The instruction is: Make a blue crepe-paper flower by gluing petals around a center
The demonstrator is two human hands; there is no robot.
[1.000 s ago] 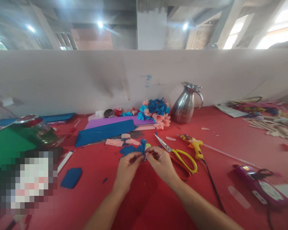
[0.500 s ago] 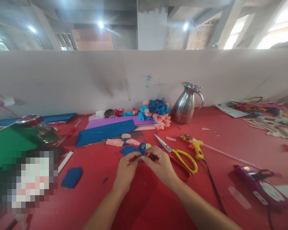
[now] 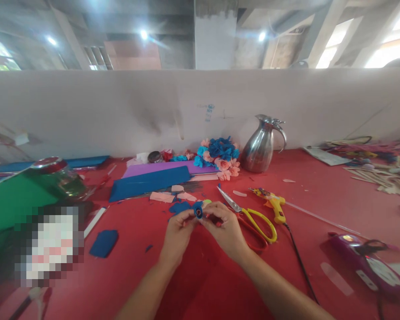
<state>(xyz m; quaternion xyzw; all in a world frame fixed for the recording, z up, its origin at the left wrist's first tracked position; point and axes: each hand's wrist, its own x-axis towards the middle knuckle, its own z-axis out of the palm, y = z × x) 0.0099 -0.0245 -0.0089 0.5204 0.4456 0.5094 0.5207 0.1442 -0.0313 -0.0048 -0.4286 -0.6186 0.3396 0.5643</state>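
Note:
A small rolled blue paper flower (image 3: 198, 210) sits between my two hands, its round opening turned toward me. My left hand (image 3: 179, 231) pinches it from the left side. From the right, the fingertips of my right hand (image 3: 222, 224) close on the same flower. Cut blue paper pieces (image 3: 180, 207) lie just behind my left fingers. Scissors with yellow and red handles (image 3: 258, 223) rest beside my right hand, their blades pointing away to the upper left. Beyond them lies a yellow glue gun (image 3: 274, 206) with a black cord.
Finished paper flowers (image 3: 220, 153) are heaped near the wall beside a steel jug (image 3: 260, 146). Blue crepe paper (image 3: 150, 183) lies over a purple sheet. A glass jar (image 3: 62, 178) stands at left, a purple device (image 3: 366, 262) at right. A blue paper stack (image 3: 104, 243) lies at front left.
The flower has tipped so that its open end faces me more. Both hands keep their grip. The whole view has shifted slightly, with things appearing a little further right.

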